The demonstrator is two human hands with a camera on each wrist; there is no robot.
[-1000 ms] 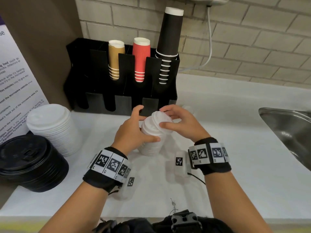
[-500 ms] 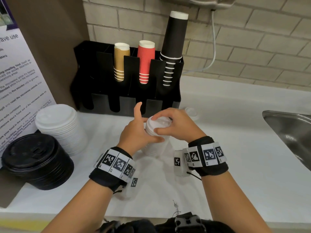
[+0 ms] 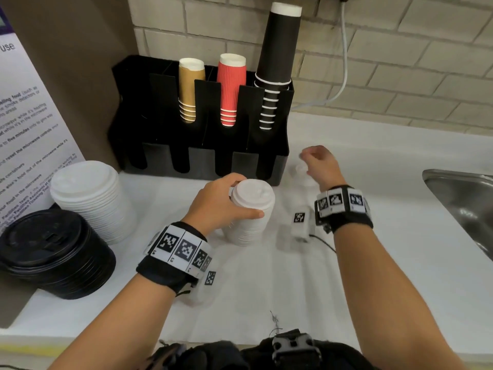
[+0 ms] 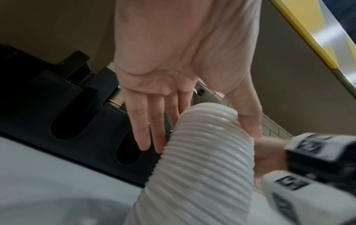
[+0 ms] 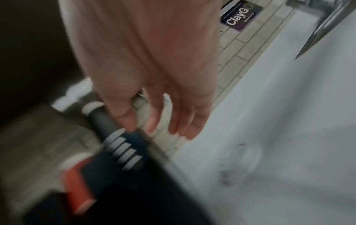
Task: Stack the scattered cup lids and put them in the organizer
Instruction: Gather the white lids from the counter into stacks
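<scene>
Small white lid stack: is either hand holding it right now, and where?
The left hand grips the small white lid stack around its upper side. The right hand holds nothing.

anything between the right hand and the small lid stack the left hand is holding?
Head view: only bare white counter lies between the right hand and the lid stack gripped by the left hand. A loose lid sits under the right hand.
</scene>
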